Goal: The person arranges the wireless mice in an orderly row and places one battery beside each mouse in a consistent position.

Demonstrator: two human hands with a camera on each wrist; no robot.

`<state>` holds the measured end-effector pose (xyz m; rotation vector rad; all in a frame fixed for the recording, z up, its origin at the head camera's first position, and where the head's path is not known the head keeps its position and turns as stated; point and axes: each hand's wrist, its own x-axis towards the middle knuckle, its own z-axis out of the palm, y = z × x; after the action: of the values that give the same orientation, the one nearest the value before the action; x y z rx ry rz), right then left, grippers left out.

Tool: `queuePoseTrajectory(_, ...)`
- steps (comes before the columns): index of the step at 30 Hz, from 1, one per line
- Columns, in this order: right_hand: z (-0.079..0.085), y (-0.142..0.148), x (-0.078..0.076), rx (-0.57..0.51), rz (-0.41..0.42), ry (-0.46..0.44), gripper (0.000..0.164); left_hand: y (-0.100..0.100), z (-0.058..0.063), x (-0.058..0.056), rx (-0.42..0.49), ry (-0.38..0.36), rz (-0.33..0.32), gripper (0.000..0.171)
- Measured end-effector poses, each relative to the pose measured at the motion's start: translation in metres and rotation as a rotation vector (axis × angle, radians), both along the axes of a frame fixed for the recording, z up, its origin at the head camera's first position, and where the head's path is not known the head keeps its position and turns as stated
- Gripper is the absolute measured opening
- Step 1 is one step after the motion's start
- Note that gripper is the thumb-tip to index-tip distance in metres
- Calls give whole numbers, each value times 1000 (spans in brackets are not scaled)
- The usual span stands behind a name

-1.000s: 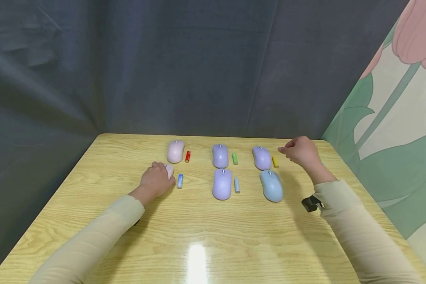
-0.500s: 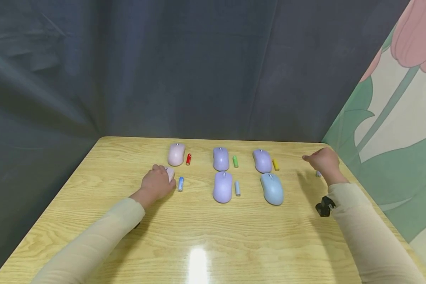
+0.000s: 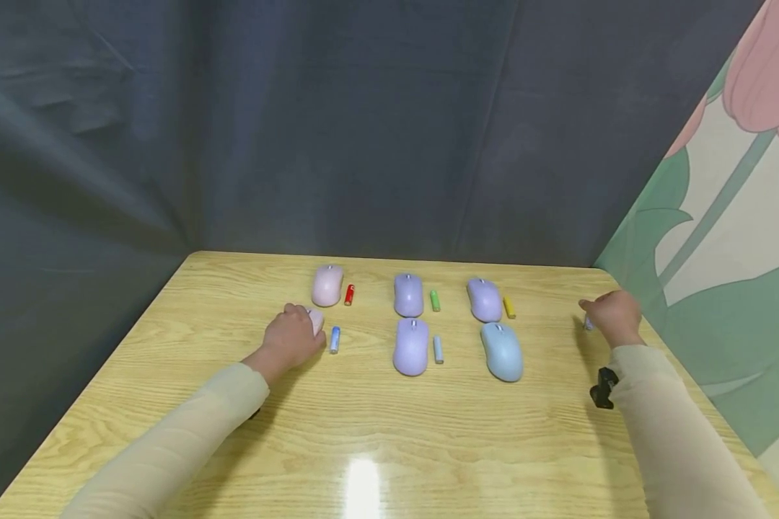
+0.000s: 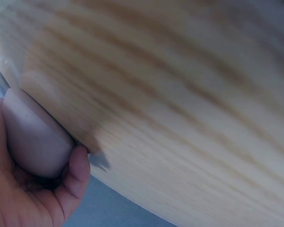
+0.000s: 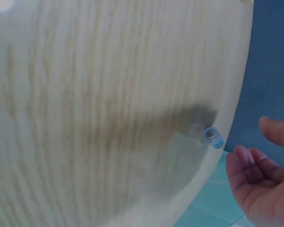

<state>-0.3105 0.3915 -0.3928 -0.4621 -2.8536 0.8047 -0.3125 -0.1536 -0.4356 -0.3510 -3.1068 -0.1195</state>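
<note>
My left hand [image 3: 292, 337] grips a pale pink computer mouse [image 3: 316, 318] at the left of the table. In the left wrist view, the fingers curl round the sides of the mouse [image 4: 37, 135]. To its right lies a blue battery [image 3: 335, 339]. At the table's right side, my right hand [image 3: 615, 315] hovers by a blue-and-white battery [image 3: 588, 324], mostly covered by the hand in the head view. In the right wrist view this battery [image 5: 212, 137] lies apart from the fingers, and the hand [image 5: 267, 182] holds nothing, its thumb apart from loosely bent fingers.
Another pink mouse [image 3: 327, 285] and a red battery [image 3: 349, 295] sit behind. Purple mice [image 3: 408, 295] [image 3: 412, 347] [image 3: 485, 300] and a light-blue mouse [image 3: 503, 352] lie to the right. Green [image 3: 435, 300], pale-blue [image 3: 438, 349] and yellow batteries [image 3: 509, 307] lie between. A dark curtain [image 3: 389, 144] hangs behind.
My right hand has moved from beside the yellow battery rightward and lower, to the blue-and-white battery. My left hand stays on the pink mouse. The head view has shifted slightly.
</note>
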Motion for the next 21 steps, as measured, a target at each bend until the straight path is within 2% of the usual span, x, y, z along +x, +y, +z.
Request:
queuePoseTrajectory(5, -11, 9, -3, 3, 10, 2, 52, 0, 0, 0, 0, -2, 7, 60)
queuePoseTrajectory(9, -18, 13, -5, 26, 25, -7, 51, 0, 0, 0, -1, 3, 6, 59)
queuePoseTrajectory(17, -25, 16, -7, 63, -19, -71, 53, 1, -1, -2, -13, 8, -1, 60)
queuePoseTrajectory(21, -28, 16, -9, 65, -7, -43, 50, 0, -2, -3, -18, -4, 12, 60)
